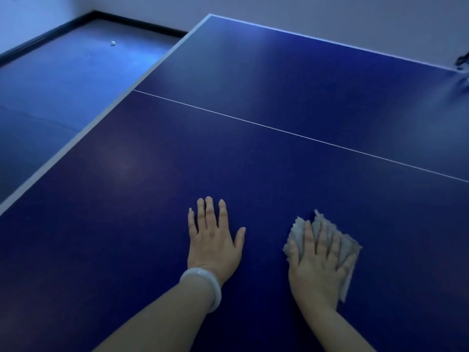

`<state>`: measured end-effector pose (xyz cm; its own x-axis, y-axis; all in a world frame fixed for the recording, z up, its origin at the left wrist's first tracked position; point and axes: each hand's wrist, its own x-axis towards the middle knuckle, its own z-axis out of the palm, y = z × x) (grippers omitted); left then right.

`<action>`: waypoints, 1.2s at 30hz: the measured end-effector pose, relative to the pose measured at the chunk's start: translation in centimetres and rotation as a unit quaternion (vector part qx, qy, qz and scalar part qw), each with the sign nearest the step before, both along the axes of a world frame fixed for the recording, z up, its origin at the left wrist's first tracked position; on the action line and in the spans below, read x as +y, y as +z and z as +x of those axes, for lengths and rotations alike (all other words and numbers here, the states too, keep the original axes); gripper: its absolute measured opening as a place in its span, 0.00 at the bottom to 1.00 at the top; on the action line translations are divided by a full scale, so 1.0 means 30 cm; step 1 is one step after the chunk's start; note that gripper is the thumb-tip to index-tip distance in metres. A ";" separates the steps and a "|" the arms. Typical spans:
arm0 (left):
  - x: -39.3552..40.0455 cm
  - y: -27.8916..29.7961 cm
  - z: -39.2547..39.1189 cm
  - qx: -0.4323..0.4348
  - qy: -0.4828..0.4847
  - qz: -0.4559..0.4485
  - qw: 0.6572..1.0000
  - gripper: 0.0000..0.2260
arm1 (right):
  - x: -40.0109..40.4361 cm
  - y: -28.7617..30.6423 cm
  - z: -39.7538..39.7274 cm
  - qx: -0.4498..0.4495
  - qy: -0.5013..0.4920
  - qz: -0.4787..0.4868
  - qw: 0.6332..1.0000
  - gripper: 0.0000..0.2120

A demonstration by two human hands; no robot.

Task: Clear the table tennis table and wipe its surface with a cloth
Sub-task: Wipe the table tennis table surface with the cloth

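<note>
Now I'm pressing my right hand [318,262] flat on the grey cloth [327,240] — left hand [214,240] lying open on the blue counter [253,110].

White ball [113,43] on blue floor [63,80] near black baseboard [137,23]

To your left you see a blue floor [63,80] under dim, bluish light, running back to a dark skirting board [137,22] at the foot of pale walls [330,13]. A small white ball [113,43] lies on the floor near the far corner. A dark, blurred object [462,60] sits at the right edge.
</note>
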<state>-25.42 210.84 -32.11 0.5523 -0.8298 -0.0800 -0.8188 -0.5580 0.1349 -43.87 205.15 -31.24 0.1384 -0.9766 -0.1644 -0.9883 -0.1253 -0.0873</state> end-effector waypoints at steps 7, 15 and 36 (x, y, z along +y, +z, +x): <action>0.026 0.020 0.018 0.052 -0.014 -0.057 0.997 0.30 | 0.001 0.000 0.012 0.007 0.011 -0.003 1.000 0.30; 0.342 0.042 0.215 0.023 0.056 -0.046 0.997 0.32 | 0.003 0.001 -0.004 -0.015 0.017 -0.002 1.000 0.30; 0.448 0.003 0.283 -0.021 0.094 -0.002 0.995 0.33 | -0.281 0.025 0.124 -0.024 0.130 0.015 0.991 0.26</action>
<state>-16.95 224.28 -32.01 0.7011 -0.7113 -0.0499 -0.7044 -0.7018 0.1061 -40.16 196.73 -30.49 0.3938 -0.9014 -0.1801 -0.9172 -0.3725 -0.1413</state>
